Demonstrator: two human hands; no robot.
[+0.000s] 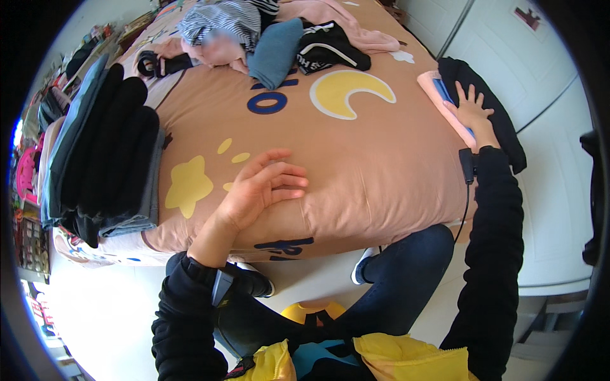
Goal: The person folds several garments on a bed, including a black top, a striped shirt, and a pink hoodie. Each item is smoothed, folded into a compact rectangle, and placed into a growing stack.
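Observation:
My left hand [267,183] is over the near part of the bed, fingers apart and holding nothing; whether it touches the cover cannot be told. To its left stands a tall pile of folded trousers [112,157], black in the middle, with blue denim at both sides. At the bed's right edge my right hand [469,109] rests flat, fingers spread, on a folded black garment [481,88]. Pink folded cloth [445,107] and a strip of blue cloth show beside that black garment. Beneath both hands spreads a peach bed cover [329,157] with yellow moon and star prints.
Toward the far side lie a striped garment [221,21], a folded blue-grey garment [275,52], a black garment with white trim [333,47] and pink clothing [355,33]. White cabinet doors [548,200] stand close on the right. Cluttered shelves [33,228] line the left.

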